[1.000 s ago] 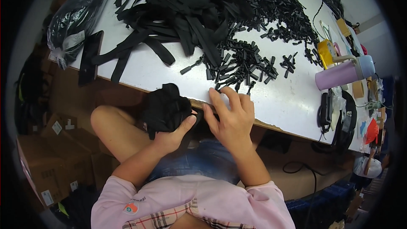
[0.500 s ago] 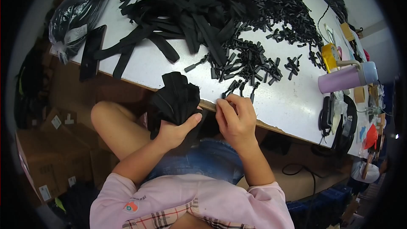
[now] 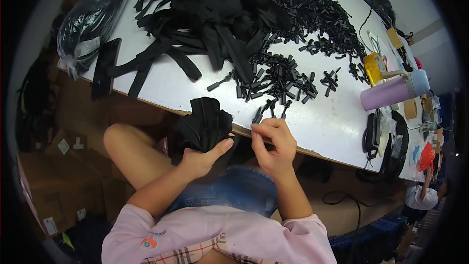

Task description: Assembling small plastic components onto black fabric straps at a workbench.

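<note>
My left hand (image 3: 202, 159) is wrapped round a bundle of black zipper tapes (image 3: 205, 122), held upright just off the table's front edge. Their ends fan out above my thumb. At the edge to the right, my right hand (image 3: 276, 146) is curled with its fingertips drawn together; what is in them, if anything, is too small to make out. Just beyond those fingertips lie a few black zipper sliders (image 3: 272, 109) with long pulls. Behind them is a small heap of the same zipper sliders (image 3: 281, 76).
A large pile of black zipper tapes (image 3: 205, 14) covers the back left of the white table (image 3: 322, 127), beside a big slider heap (image 3: 312, 7). A phone (image 3: 106, 66) and a plastic-wrapped bundle (image 3: 95, 19) lie left; a lilac bottle (image 3: 391, 92) lies right. Cartons (image 3: 63, 186) stand below.
The table view has shifted slightly left. My left hand and the zipper tapes sit a little lower in view. My right hand's fingers have curled in more beside the nearest sliders.
</note>
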`<state>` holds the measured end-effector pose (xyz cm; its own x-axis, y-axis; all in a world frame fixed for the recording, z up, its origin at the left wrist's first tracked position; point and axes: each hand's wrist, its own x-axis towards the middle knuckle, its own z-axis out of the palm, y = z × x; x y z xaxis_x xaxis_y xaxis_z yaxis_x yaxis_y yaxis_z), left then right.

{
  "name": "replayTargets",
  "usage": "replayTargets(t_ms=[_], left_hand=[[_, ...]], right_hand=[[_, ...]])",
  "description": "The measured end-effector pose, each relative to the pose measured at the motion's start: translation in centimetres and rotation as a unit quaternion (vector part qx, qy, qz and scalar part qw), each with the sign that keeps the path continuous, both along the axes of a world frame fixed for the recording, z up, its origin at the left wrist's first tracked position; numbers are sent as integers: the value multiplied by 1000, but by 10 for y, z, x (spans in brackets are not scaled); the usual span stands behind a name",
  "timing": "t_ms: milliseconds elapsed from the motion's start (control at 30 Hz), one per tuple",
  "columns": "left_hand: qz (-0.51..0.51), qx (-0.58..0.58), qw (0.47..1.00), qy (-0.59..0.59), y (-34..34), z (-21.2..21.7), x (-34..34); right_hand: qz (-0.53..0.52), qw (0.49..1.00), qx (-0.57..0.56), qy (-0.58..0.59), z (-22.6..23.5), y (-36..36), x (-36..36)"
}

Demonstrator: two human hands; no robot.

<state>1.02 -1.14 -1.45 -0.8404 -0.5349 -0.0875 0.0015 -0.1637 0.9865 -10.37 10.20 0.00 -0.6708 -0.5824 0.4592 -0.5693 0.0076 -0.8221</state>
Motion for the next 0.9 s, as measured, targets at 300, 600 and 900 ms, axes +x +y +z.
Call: replayTargets(t_ms=[300, 600, 900], left_hand=[[-81, -77, 994, -5, -2, 5, 0], [-45, -43, 998, 3, 2, 7, 1], [-8, -47, 999, -6, 3, 13, 3]], right_hand=[[133, 989, -18, -66, 15, 5, 0], [114, 993, -11, -42, 2, 4, 8], [88, 986, -50, -135, -1, 1, 20]])
